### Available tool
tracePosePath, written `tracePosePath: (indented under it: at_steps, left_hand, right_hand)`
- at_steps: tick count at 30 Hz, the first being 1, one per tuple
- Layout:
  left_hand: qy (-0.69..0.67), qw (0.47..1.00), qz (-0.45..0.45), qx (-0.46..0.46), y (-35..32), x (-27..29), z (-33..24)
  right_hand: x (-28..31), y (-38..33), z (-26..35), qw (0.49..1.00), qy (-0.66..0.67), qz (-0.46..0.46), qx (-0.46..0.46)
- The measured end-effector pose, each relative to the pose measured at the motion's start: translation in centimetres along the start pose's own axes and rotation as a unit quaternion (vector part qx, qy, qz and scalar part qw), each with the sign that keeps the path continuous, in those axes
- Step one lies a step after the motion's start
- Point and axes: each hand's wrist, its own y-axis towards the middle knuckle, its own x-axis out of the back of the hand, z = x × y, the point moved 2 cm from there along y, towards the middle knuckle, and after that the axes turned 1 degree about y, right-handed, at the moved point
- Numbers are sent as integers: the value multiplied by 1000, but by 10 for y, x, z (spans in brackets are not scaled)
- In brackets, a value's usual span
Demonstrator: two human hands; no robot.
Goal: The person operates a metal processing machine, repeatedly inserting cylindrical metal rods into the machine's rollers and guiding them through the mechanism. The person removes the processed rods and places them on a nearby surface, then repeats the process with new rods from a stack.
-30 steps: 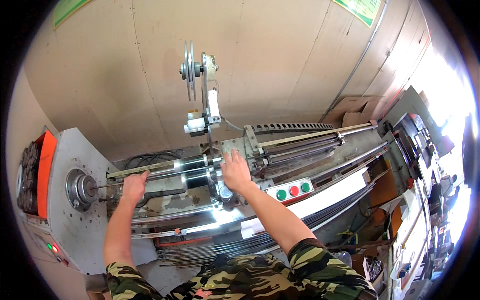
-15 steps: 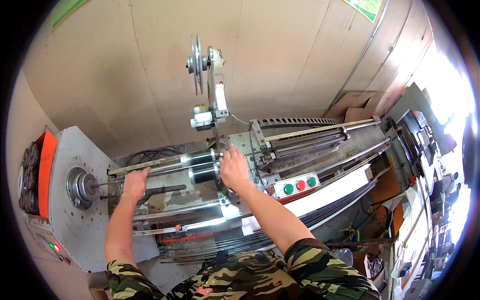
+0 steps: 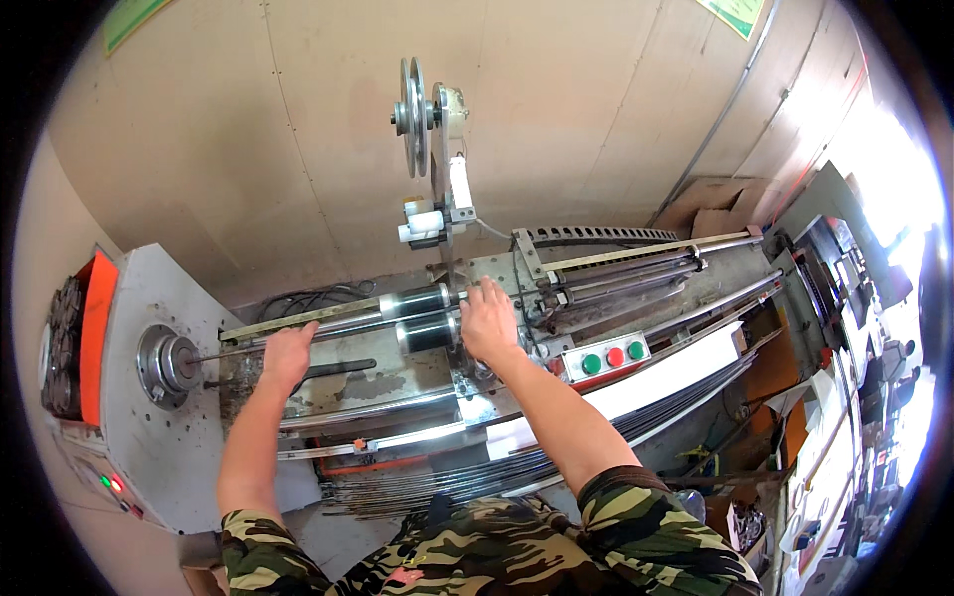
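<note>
A thin metal rod reaches from the round chuck on the left to the carriage area in the middle. My left hand is closed around this rod, to the right of the chuck. At the carriage, beside two shiny metal cylinders, my right hand bends its fingers over the rod; the palm side is hidden. A dark hooked wrench lies on the machine bed just right of my left hand. Above the carriage an upright post bears a grooved pulley wheel.
A button box with green and red buttons sits right of my right hand. Several thin rods lie along the front. At the left stands the grey machine housing with an orange-edged opening. Guide rails and a cable chain extend rightward.
The whole scene has shifted slightly right and up in the picture. Both hands keep nearly the same places on the machine, my left hand perhaps slightly farther from the chuck.
</note>
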Motion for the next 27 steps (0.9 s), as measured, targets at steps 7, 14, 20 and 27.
tracePosePath:
  at_steps: [7, 14, 20, 27]
  left_hand:
    - [-6, 1000, 8, -15, 16, 16, -40]
    - [3, 999, 34, -23, 25, 1, -50]
    - [-35, 998, -3, -51, 28, -11, -55]
    - [-8, 998, 40, -45, 40, -10, -80]
  right_hand:
    - [21, 3, -30, 1000, -7, -18, 8]
    - [16, 3, -32, 1000, -12, 0, -25]
    - [12, 3, -32, 1000, -21, -1, -22]
    - [10, 2, -37, 1000, -15, -13, -18]
